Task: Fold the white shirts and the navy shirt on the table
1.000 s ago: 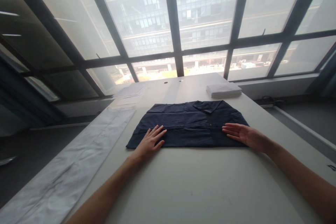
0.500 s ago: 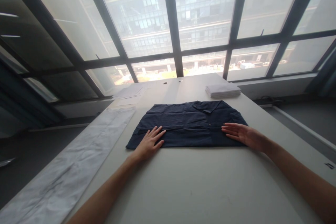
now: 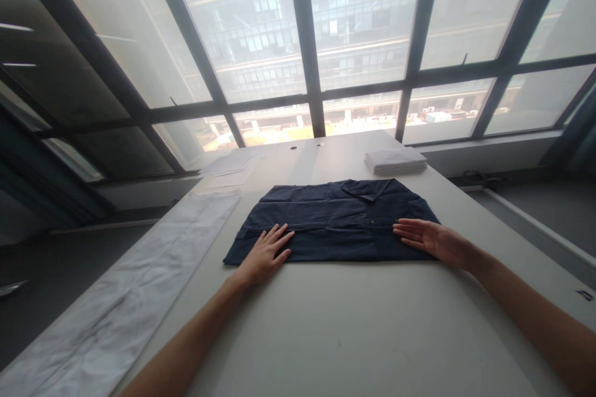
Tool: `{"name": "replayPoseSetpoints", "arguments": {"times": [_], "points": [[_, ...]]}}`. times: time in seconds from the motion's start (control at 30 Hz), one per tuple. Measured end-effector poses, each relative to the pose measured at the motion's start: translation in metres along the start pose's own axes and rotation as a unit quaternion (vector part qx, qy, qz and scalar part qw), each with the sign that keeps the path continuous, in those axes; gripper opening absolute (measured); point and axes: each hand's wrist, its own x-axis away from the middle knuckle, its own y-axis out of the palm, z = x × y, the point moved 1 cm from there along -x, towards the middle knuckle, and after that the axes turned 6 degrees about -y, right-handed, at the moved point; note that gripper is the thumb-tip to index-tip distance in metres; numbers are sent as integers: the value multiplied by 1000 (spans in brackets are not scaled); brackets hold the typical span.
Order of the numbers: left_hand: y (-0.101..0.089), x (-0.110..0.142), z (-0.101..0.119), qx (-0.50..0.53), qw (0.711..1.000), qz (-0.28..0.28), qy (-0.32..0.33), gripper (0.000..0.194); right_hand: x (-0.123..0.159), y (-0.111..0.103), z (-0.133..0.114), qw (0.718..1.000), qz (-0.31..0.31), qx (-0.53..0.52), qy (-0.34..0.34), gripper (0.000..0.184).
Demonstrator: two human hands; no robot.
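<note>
A folded dark navy shirt [image 3: 326, 217] lies flat on the white table [image 3: 335, 322], its collar showing at the upper right and a small button near its right half. My left hand [image 3: 267, 253] rests palm down on the shirt's near left part, fingers spread, with nothing gripped. On the near right part lies my right hand [image 3: 428, 239], fingers stretched out towards the left and flat against the cloth. Both wrists are at or just past the shirt's near edge.
A stack of folded white cloth [image 3: 395, 160] sits at the table's far right. White-grey wrinkled fabric [image 3: 125, 285] runs along the left edge, with thin white sheets [image 3: 228, 164] beyond it. Large windows [image 3: 261, 31] stand behind the table.
</note>
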Motion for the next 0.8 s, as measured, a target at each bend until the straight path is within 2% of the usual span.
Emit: {"name": "replayPoseSetpoints", "arguments": {"times": [0.8], "points": [[0,0,-1,-6,1000,-6,-1,54,-2,-3,3,1000,11,-25,12,32]]}}
